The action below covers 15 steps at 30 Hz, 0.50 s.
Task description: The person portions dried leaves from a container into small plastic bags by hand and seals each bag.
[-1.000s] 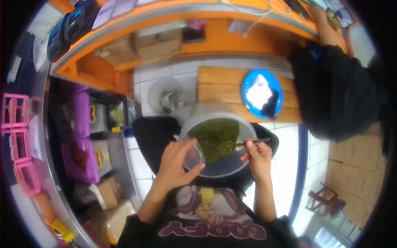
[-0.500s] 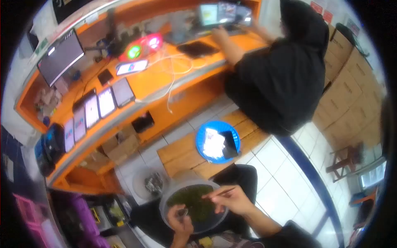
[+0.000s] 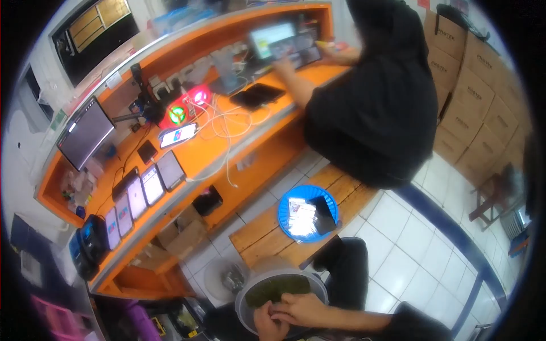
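Your left hand (image 3: 269,323) and right hand (image 3: 301,310) meet over the tub (image 3: 317,290), toward 6 o'clock. Their grip is indiscernible.

near tub (image 3: 247,312): translucent grey | contents (image 3: 270,291): dark green | basket (image 3: 313,191): bright blue | bench (image 3: 259,241): brown, plank-lined | left desk (image 3: 200,152): orange | right floor (image 3: 392,244): white tile grid, dark-blue stripe (image 3: 442,221) | far-right boxes (image 3: 476,102): tan | co-worker's clothing (image 3: 369,119): black

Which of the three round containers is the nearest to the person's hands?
The tub with green contents: the left hand and right hand are over it. The pale bucket and blue basket stand apart from the hands.
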Tool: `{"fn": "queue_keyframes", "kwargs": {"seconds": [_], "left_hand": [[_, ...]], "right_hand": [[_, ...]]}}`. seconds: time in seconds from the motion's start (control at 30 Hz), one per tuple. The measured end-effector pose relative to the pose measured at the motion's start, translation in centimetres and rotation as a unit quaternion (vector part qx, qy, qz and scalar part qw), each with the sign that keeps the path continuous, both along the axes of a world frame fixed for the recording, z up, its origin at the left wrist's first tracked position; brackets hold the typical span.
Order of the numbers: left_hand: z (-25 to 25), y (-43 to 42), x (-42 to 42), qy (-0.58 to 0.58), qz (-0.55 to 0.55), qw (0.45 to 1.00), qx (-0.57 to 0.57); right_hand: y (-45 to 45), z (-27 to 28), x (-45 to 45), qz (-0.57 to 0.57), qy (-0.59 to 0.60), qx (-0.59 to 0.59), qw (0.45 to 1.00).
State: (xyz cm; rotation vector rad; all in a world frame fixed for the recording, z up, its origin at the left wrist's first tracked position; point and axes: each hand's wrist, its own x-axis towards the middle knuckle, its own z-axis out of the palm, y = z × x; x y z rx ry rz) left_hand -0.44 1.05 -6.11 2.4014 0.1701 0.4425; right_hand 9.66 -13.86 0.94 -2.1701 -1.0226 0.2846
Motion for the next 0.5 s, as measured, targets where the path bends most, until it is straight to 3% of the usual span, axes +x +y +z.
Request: {"fn": "queue_keyframes", "kwargs": {"seconds": [0.1,0.17,0.2,0.23,0.27,0.3,0.37,0.5], "left_hand": [[0.9,-0.7,1.0,-0.032,0.017,0.999,0.041],[5.1,-1.6,2.6,-0.059,0.056,0.973,0.215],[3.8,-1.0,1.9,-0.061,0.055,0.973,0.216],[1.3,-0.1,0.6,0.050,0.079,0.994,0.054],[0.1,0.6,-0.1,0.163,0.100,0.975,-0.110],[0.8,0.5,0.0,0.163,0.100,0.975,-0.109],[2.9,-0.6,-0.1,0.105,0.069,0.963,-0.238],[-0.5,0.0,-0.5,-0.013,0.042,0.949,-0.312]], "right_hand": [[0.2,-1.6,0.1,0.053,-0.006,-0.019,0.998],[-0.1,-3.3,0.4,0.039,-0.067,-0.067,0.995],[-0.4,-3.8,0.5,0.037,-0.069,-0.066,0.995],[-0.9,-4.3,0.5,0.033,-0.073,-0.089,0.993],[-1.0,-4.6,0.5,0.029,-0.076,-0.112,0.990],[-1.1,-4.5,0.5,0.028,-0.075,-0.110,0.991],[-1.4,-4.3,0.5,0.056,-0.048,-0.131,0.989],[-1.6,-3.3,1.2,0.076,-0.017,-0.117,0.990]]}}
